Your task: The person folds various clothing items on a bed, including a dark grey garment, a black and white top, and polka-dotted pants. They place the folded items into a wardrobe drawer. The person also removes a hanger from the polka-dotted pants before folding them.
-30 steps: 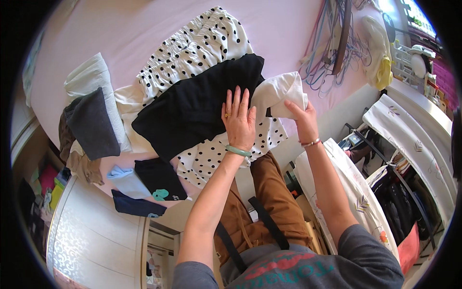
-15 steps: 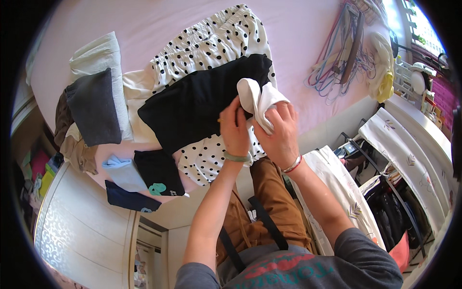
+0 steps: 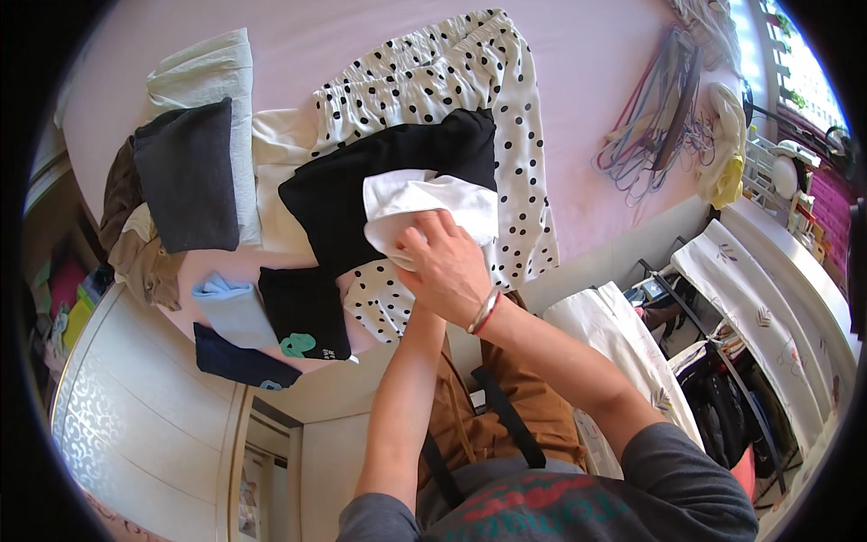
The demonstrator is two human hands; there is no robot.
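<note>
A soft white cloth item (image 3: pixel 474 200) is spread over a folded black garment (image 3: pixel 330 194). My right hand (image 3: pixel 444 271) lies across its near part, fingers bent and gripping the fabric. My left forearm (image 3: pixel 404 388) reaches up to the same spot, but the left hand's fingers are hidden behind my right hand and the cloth. Beneath the black garment is a white garment with black polka dots (image 3: pixel 524 144), its gathered waistband at the far side.
On the pink-sheeted bed (image 3: pixel 587 54), a dark grey folded garment (image 3: pixel 185 176) rests at left, with light blue cloth (image 3: pixel 235 312), black cloth (image 3: pixel 302 312) and navy cloth (image 3: pixel 244 359) nearer. Tangled hangers (image 3: pixel 650 117) lie far right. A clothes rack (image 3: pixel 741 361) stands at right.
The white item was bunched upright between both hands; now it is opened out, lower and further left on the black garment. My right hand has crossed leftward over my left.
</note>
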